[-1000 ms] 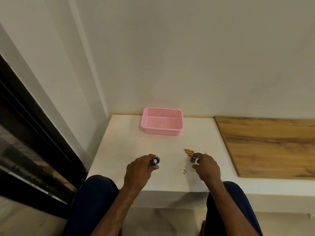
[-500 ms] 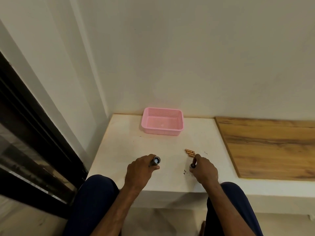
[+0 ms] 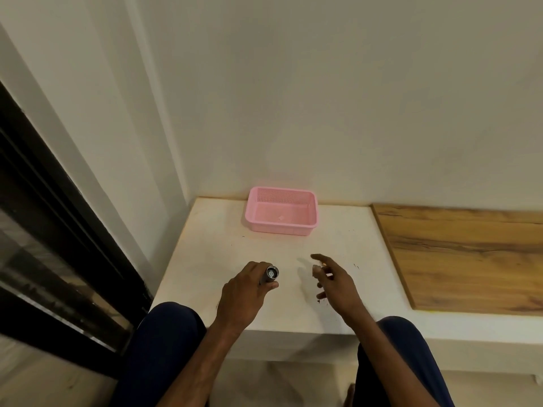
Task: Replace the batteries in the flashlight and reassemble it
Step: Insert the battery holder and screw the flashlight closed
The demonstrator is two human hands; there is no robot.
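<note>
Flashlight body, a short dark metal tube [image 3: 271,273], sits in my left grip [image 3: 246,292], fingers and thumb clenched around its barrel. Its open end faces up toward me and shows a pale metal contact inside. I hold it just above the near part of the white surface [image 3: 211,254].

My right grip [image 3: 338,286] hovers to the right of it, apart from the tube, released: index finger stretched forward, thumb out, the other fingers loosely spread. I see nothing held in it. A copper-coloured sliver [image 3: 323,264] shows beside the index finger, too small to tell what it is.

A pink perforated plastic basket [image 3: 282,229] stands at the back of the surface against the wall. A brown wooden board [image 3: 458,254] lies to the right. My knees in dark blue trousers [image 3: 167,333] are below the surface's near edge.
</note>
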